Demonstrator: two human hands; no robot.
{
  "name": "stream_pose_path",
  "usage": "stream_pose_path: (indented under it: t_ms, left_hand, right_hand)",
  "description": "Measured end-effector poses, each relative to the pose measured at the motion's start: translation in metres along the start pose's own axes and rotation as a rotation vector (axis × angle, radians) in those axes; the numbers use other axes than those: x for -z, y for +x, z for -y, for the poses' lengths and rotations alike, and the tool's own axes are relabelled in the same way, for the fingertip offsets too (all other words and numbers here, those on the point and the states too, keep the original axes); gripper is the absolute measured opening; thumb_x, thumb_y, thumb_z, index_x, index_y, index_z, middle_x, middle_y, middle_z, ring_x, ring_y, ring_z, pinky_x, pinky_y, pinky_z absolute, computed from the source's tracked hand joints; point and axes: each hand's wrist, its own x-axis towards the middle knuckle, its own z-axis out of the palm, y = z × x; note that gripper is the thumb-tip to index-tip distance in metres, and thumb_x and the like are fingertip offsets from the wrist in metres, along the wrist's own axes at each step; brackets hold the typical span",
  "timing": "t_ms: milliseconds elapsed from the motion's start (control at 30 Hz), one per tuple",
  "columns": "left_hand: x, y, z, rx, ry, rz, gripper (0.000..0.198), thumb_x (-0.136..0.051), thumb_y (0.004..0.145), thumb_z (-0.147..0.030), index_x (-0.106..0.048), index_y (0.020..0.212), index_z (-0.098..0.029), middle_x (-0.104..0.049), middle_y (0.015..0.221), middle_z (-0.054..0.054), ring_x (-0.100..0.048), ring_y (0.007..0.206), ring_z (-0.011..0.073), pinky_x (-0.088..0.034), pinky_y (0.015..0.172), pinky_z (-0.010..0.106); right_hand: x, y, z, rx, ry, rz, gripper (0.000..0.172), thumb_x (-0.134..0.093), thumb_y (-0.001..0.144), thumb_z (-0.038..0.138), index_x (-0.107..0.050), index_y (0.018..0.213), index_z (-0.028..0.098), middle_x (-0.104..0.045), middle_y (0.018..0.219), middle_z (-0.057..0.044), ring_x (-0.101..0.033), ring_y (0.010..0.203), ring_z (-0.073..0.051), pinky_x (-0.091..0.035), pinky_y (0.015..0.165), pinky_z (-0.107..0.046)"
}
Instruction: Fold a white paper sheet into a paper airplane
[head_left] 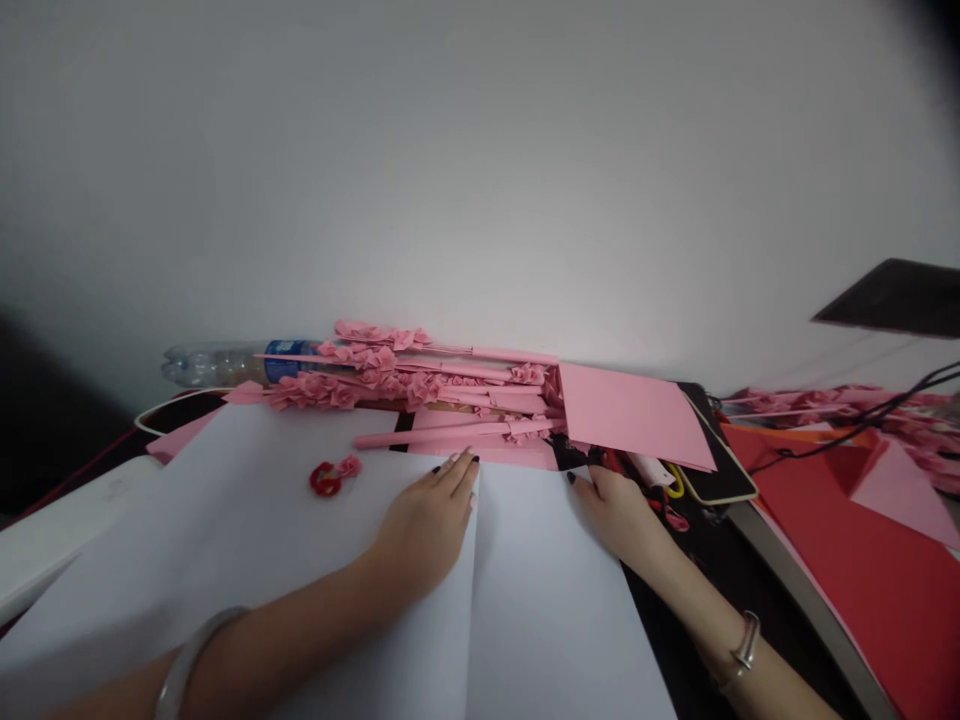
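Note:
A large sheet of white paper (555, 600) lies before me, with a vertical fold or edge running down its middle. My left hand (431, 520) presses flat on it just left of that line, fingers stretched toward the far edge. At the far right corner my right hand (619, 510) grips the sheet, thumb on top and the other fingers mostly hidden. A small red ring-shaped item (325, 479) with a pink paper flower (349, 465) rests on the white paper left of my left hand.
Pink paper flower stems (390, 385) lie along the wall beside a plastic bottle (217, 365). Behind my right hand are a folded pink sheet (637, 415) and a dark phone-like slab (720, 460). Red paper (870, 560) lies at right, under black cables (847, 435).

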Motion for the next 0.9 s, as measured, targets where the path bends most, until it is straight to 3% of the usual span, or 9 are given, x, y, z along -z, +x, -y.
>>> stream_pose_path:
  t_ms: [167, 333, 600, 900]
  left_hand:
    - [-0.002, 0.000, -0.004, 0.014, 0.028, -0.064, 0.042, -0.032, 0.092, -0.013, -0.052, 0.128, -0.007, -0.048, 0.136, 0.017, -0.050, 0.124, 0.0249, -0.045, 0.100, 0.040]
    - [0.000, -0.001, -0.004, 0.018, 0.069, -0.035, 0.044, -0.031, 0.091, -0.012, -0.050, 0.130, -0.005, -0.047, 0.137, 0.016, -0.047, 0.126, 0.0252, -0.044, 0.101, 0.040]
    - [-0.002, -0.001, -0.005, 0.039, 0.106, -0.047, 0.043, -0.031, 0.092, -0.013, -0.051, 0.130, -0.007, -0.047, 0.138, 0.014, -0.048, 0.125, 0.0232, -0.046, 0.099, 0.038]
    - [-0.003, -0.001, -0.005, 0.053, 0.091, -0.020, 0.045, -0.031, 0.091, -0.012, -0.049, 0.131, -0.008, -0.045, 0.140, 0.012, -0.045, 0.128, 0.0216, -0.044, 0.101, 0.037]
  right_hand:
    - [-0.004, -0.017, 0.006, -0.035, -0.185, 0.013, 0.020, -0.037, 0.087, 0.025, -0.053, 0.077, 0.019, -0.058, 0.061, -0.009, -0.056, 0.058, -0.024, -0.024, 0.053, -0.030]
    - [-0.005, -0.031, 0.017, -0.087, -0.349, 0.059, 0.024, -0.032, 0.093, 0.026, -0.054, 0.092, 0.015, -0.067, 0.073, -0.016, -0.065, 0.066, -0.029, -0.025, 0.052, -0.030]
    - [-0.006, -0.043, 0.030, -0.134, -0.483, 0.051, 0.023, -0.033, 0.096, 0.026, -0.053, 0.092, 0.015, -0.069, 0.071, -0.011, -0.068, 0.067, -0.027, -0.028, 0.049, -0.029]
    - [-0.008, -0.049, 0.032, -0.147, -0.495, 0.042, 0.022, -0.035, 0.096, 0.026, -0.054, 0.091, 0.016, -0.068, 0.066, -0.009, -0.067, 0.063, -0.025, -0.021, 0.048, -0.028]
